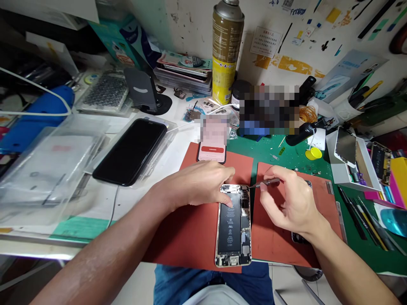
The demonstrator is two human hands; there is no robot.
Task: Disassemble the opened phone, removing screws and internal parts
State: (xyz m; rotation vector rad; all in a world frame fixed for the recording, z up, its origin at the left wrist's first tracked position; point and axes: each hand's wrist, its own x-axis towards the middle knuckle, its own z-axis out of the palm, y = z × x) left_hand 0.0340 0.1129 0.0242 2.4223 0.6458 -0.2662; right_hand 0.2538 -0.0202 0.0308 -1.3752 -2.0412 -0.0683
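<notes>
An opened phone [244, 224], its black battery [229, 228] and circuit boards bare, lies on the left red mat [197, 237]. My left hand [200, 184] grips its upper left end, with the thumb pressed on the battery and the fingers over the far edge. Between the thumb and fingers of my right hand [292, 199] is a slim, metallic precision screwdriver [269, 182]. Its thin tip points left at the phone's top right corner; whether it touches I cannot tell. Under my right hand, another phone part [299, 239] is partly hidden on the right red mat [327, 212].
Beyond the opened phone lies a lit phone [212, 153]. A black phone [130, 152] rests on a clear case at left. A spray can [227, 51] stands at the back. Several tweezers and thin tools [365, 220] lie at right, near a white box [352, 169].
</notes>
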